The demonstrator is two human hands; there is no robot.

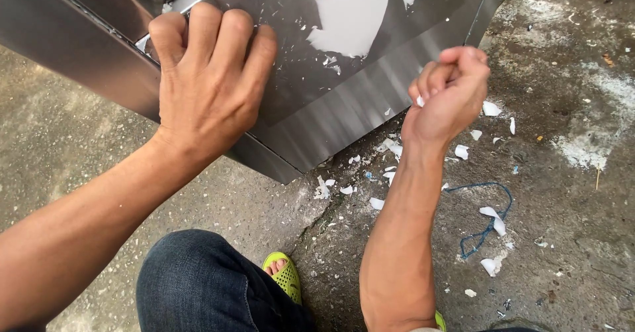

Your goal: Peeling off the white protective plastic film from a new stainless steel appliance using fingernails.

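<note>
The left hand presses curled fingers against the brushed stainless-steel box, which stands on the rough concrete floor. The right hand, fisted beside the box's corner, seems to pinch a white film scrap; more scraps litter the ground.

Left hand sits upper left of frame, fingers curled, knuckles up; right hand at centre right, closed in a loose fist.

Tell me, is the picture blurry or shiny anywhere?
Head view: soft daylight, no hard shadows; the metal panel shows pale streaky glare; the right hand looks slightly blurred, the left hand sharp; white scraps on the ground stay clear.
</note>
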